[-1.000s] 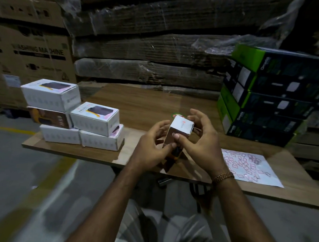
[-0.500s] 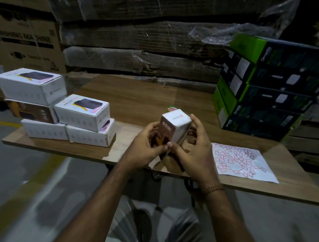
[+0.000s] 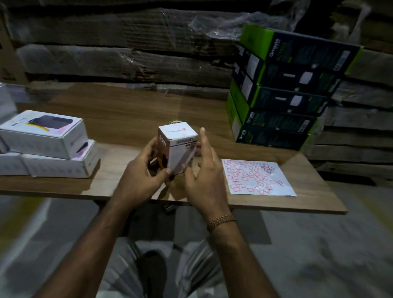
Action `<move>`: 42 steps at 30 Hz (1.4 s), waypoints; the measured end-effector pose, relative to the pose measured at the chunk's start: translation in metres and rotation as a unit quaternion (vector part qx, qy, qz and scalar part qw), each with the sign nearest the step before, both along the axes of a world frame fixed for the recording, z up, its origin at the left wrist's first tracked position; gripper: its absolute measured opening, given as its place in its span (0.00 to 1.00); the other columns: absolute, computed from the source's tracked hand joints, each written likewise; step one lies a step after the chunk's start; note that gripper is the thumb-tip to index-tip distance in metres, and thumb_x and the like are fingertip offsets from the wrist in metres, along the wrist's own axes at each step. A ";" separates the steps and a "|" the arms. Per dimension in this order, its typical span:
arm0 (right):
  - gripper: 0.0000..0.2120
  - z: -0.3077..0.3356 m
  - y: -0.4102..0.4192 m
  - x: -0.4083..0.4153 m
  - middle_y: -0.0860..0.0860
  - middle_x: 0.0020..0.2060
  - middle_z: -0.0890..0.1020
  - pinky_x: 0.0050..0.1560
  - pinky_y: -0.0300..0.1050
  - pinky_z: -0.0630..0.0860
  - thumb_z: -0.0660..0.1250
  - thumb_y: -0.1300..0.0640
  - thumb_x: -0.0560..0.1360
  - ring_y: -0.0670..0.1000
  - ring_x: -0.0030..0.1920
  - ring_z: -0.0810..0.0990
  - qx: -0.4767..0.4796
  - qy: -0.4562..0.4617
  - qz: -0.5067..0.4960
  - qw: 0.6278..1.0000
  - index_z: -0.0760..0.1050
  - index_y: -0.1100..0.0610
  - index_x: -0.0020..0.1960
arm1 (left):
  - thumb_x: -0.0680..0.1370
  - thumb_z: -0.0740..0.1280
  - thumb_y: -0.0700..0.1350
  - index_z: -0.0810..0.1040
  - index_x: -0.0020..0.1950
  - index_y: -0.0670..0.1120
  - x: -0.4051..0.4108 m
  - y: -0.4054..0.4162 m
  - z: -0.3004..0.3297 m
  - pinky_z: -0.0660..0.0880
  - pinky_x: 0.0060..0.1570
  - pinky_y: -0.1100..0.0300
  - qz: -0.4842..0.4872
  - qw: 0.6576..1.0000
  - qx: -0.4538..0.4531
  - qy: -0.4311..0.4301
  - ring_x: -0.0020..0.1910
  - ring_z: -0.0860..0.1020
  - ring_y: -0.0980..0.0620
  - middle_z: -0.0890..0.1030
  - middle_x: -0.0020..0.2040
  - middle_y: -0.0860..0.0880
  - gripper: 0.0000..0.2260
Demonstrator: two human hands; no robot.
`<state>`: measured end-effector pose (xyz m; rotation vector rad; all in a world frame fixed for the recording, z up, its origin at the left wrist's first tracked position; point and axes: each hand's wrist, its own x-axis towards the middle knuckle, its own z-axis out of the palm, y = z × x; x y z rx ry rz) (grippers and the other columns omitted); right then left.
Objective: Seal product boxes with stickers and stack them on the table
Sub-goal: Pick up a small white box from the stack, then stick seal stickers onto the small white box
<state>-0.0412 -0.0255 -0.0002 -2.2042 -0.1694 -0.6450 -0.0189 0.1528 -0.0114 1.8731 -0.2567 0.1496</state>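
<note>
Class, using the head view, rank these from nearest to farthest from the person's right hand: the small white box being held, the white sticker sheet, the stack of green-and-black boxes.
1. Small white box: beside the right hand, on its left.
2. White sticker sheet: just right, flat on the table.
3. Stack of green-and-black boxes: far right, at the back.

Left hand (image 3: pixel 141 175) gripped small white box (image 3: pixel 176 147) above near edge of wooden table (image 3: pixel 124 112), box upright, slightly tilted. Right hand (image 3: pixel 204 172) beside box, fingers spread and mostly straight, thumb near box's lower corner; contact unclear. Sticker sheet (image 3: pixel 258 178) lay right of hands. White boxes (image 3: pixel 41 144) stacked at left. Green-and-black boxes (image 3: pixel 282 89) stacked far right.
</note>
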 end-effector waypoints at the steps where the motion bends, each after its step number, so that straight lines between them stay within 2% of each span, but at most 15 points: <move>1: 0.43 0.000 -0.006 -0.003 0.48 0.72 0.73 0.63 0.35 0.74 0.71 0.58 0.80 0.44 0.67 0.72 0.019 0.003 -0.004 1.000 0.51 0.42 0.86 | 0.76 0.80 0.45 0.55 0.86 0.61 -0.004 -0.002 0.000 0.77 0.71 0.45 0.021 0.999 0.018 -0.022 0.74 0.75 0.59 0.75 0.77 0.57 0.47; 3: 0.36 -0.004 -0.023 -0.007 0.46 0.70 0.75 0.66 0.46 0.78 0.72 0.57 0.80 0.44 0.68 0.74 0.061 0.004 -0.038 0.997 0.62 0.44 0.83 | 0.74 0.81 0.42 0.47 0.87 0.62 -0.016 -0.008 0.003 0.73 0.74 0.44 0.092 0.991 0.042 -0.089 0.80 0.65 0.59 0.64 0.83 0.58 0.54; 5: 0.26 -0.009 -0.046 -0.012 0.44 0.64 0.79 0.63 0.52 0.81 0.72 0.58 0.80 0.43 0.62 0.78 0.107 0.000 -0.086 0.991 0.72 0.46 0.76 | 0.74 0.80 0.40 0.49 0.88 0.55 -0.030 -0.019 0.005 0.67 0.79 0.43 0.167 0.968 0.030 -0.185 0.83 0.59 0.58 0.59 0.85 0.56 0.52; 8: 0.17 -0.016 -0.079 -0.023 0.43 0.56 0.82 0.57 0.56 0.82 0.70 0.60 0.80 0.44 0.55 0.81 0.135 -0.006 -0.144 0.980 0.79 0.47 0.67 | 0.76 0.75 0.33 0.63 0.82 0.35 -0.052 -0.043 0.006 0.65 0.79 0.37 0.220 0.906 0.025 -0.362 0.82 0.66 0.42 0.67 0.81 0.40 0.36; 10: 0.15 -0.019 -0.097 -0.031 0.44 0.55 0.82 0.57 0.56 0.82 0.69 0.62 0.81 0.44 0.55 0.80 0.122 -0.004 -0.177 0.977 0.80 0.49 0.65 | 0.78 0.72 0.31 0.71 0.74 0.33 -0.061 -0.061 0.010 0.71 0.75 0.43 0.204 0.873 0.041 -0.441 0.75 0.74 0.38 0.75 0.73 0.35 0.25; 12: 0.16 -0.022 -0.115 -0.038 0.46 0.57 0.83 0.59 0.56 0.82 0.68 0.63 0.81 0.47 0.57 0.80 0.102 -0.006 -0.218 0.971 0.81 0.49 0.65 | 0.79 0.71 0.31 0.76 0.70 0.35 -0.061 -0.081 0.013 0.76 0.70 0.49 0.141 0.870 0.050 -0.470 0.67 0.79 0.40 0.80 0.67 0.38 0.19; 14: 0.17 -0.027 -0.132 -0.044 0.48 0.59 0.82 0.60 0.57 0.82 0.67 0.64 0.81 0.51 0.59 0.80 0.069 0.005 -0.256 0.964 0.80 0.48 0.65 | 0.80 0.71 0.32 0.80 0.67 0.38 -0.054 -0.099 0.013 0.78 0.66 0.52 0.061 0.890 0.088 -0.443 0.64 0.82 0.44 0.82 0.64 0.42 0.16; 17: 0.17 -0.035 -0.151 -0.053 0.51 0.60 0.81 0.60 0.48 0.76 0.67 0.65 0.81 0.54 0.62 0.76 0.018 0.024 -0.282 0.959 0.80 0.50 0.65 | 0.82 0.71 0.39 0.79 0.69 0.46 -0.034 -0.124 0.013 0.78 0.60 0.57 -0.049 0.928 0.164 -0.331 0.62 0.80 0.53 0.82 0.65 0.50 0.16; 20: 0.16 -0.042 -0.161 -0.057 0.52 0.58 0.80 0.59 0.46 0.72 0.68 0.66 0.80 0.56 0.62 0.75 0.005 0.013 -0.267 0.964 0.81 0.52 0.63 | 0.82 0.72 0.41 0.79 0.69 0.47 -0.004 -0.149 0.003 0.75 0.63 0.59 -0.128 0.938 0.187 -0.264 0.63 0.80 0.53 0.82 0.66 0.51 0.16; 27: 0.15 -0.045 -0.163 -0.055 0.50 0.62 0.80 0.62 0.47 0.74 0.68 0.65 0.80 0.53 0.64 0.74 -0.010 0.023 -0.255 0.967 0.80 0.51 0.64 | 0.82 0.64 0.34 0.83 0.65 0.46 0.026 -0.172 -0.014 0.74 0.69 0.58 -0.162 0.943 0.220 -0.188 0.66 0.79 0.53 0.83 0.67 0.50 0.15; 30: 0.15 -0.046 -0.164 -0.053 0.50 0.62 0.80 0.63 0.50 0.75 0.67 0.64 0.80 0.53 0.64 0.74 -0.031 0.029 -0.263 0.964 0.80 0.52 0.64 | 0.81 0.60 0.31 0.83 0.66 0.48 0.027 -0.169 -0.010 0.72 0.65 0.70 -0.152 0.956 0.211 -0.139 0.64 0.79 0.57 0.83 0.68 0.51 0.21; 33: 0.14 -0.047 -0.167 -0.052 0.51 0.63 0.80 0.62 0.53 0.76 0.67 0.61 0.81 0.54 0.64 0.73 -0.059 0.042 -0.270 0.960 0.80 0.54 0.66 | 0.84 0.65 0.37 0.84 0.65 0.49 0.027 -0.167 -0.014 0.63 0.59 0.82 -0.140 0.957 0.215 -0.139 0.64 0.77 0.61 0.83 0.66 0.54 0.14; 35: 0.14 -0.044 -0.168 -0.050 0.51 0.63 0.79 0.61 0.51 0.75 0.66 0.57 0.82 0.53 0.64 0.71 -0.076 0.064 -0.271 0.957 0.81 0.54 0.67 | 0.83 0.67 0.38 0.84 0.65 0.50 0.028 -0.167 -0.017 0.65 0.62 0.79 -0.146 0.956 0.213 -0.139 0.64 0.77 0.61 0.83 0.66 0.54 0.13; 38: 0.12 -0.040 -0.171 -0.046 0.51 0.60 0.79 0.59 0.53 0.77 0.68 0.54 0.82 0.53 0.62 0.71 -0.107 0.077 -0.268 0.954 0.84 0.52 0.63 | 0.82 0.68 0.37 0.84 0.64 0.50 0.031 -0.169 -0.021 0.69 0.70 0.66 -0.155 0.952 0.221 -0.146 0.68 0.76 0.56 0.83 0.67 0.53 0.14; 42: 0.06 -0.033 -0.178 -0.041 0.50 0.53 0.81 0.52 0.51 0.77 0.74 0.54 0.79 0.54 0.58 0.76 -0.128 0.066 -0.248 0.958 0.88 0.50 0.54 | 0.82 0.67 0.36 0.84 0.63 0.48 0.032 -0.169 -0.020 0.68 0.71 0.63 -0.153 0.948 0.236 -0.152 0.69 0.76 0.54 0.83 0.67 0.52 0.14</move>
